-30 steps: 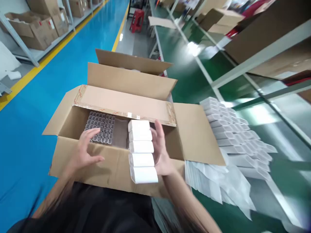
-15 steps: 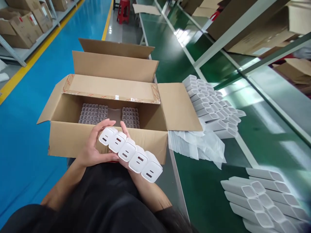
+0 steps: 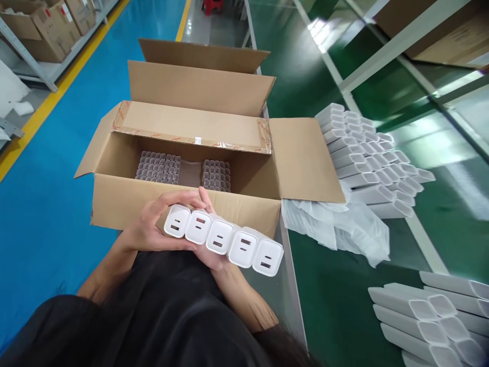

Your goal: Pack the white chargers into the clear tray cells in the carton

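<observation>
A row of several white charger housings [image 3: 220,237], each with two port slots in its end face, lies across both hands above the near wall of the carton. My left hand [image 3: 155,221] grips the left end of the row, fingers over the top and thumb beneath. Under and behind the row, my right hand [image 3: 210,257] supports it; most of its fingers are hidden, with a fingertip showing above. Inside the open cardboard carton [image 3: 183,201], blocks of similar housings [image 3: 153,165] stand packed on the left, and another block [image 3: 216,174] on the right.
To the right, a green-topped bench [image 3: 328,285] carries a large stack of white housings [image 3: 367,158] and a nearer stack [image 3: 431,316]. Crumpled white wrapping [image 3: 340,227] lies beside the carton's right flap [image 3: 305,158]. Shelving with cartons [image 3: 53,30] borders the blue floor at left.
The view has shifted, so the carton and stacks sit differently in frame. The row of housings has turned closer to level, its end faces more towards me. Left fingers lie further over its top.
</observation>
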Motion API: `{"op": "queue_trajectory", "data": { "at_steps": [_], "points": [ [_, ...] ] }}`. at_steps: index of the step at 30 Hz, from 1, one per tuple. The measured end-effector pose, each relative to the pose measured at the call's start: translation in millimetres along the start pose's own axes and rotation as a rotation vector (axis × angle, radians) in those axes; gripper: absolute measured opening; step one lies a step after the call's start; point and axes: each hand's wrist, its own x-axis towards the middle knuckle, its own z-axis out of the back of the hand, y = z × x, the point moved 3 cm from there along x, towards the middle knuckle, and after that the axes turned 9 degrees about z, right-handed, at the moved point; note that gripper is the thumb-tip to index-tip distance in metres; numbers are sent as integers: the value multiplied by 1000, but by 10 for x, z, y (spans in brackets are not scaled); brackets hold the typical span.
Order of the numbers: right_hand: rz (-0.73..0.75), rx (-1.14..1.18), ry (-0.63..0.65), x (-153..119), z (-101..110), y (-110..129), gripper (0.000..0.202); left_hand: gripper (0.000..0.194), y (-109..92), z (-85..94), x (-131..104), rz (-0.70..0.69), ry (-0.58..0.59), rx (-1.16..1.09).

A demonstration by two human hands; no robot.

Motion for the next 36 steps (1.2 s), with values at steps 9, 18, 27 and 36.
{"op": "queue_trajectory", "data": {
  "at_steps": [9, 18, 27, 36],
  "points": [
    [44, 296, -180, -45, -87, 41, 76, 75, -10, -9, -43, 32, -23, -31],
    [63, 441, -142, -22, -147, 93, 60, 71, 62, -4, -89, 113, -44, -81],
    [74, 514, -94, -14, -97, 65, 64, 69, 84, -8, -100, 108, -56, -44],
    [56, 507, -118, -19, -127, 90, 68, 69, 135, -4, -117, 180, -47, -114]
  ]
}}
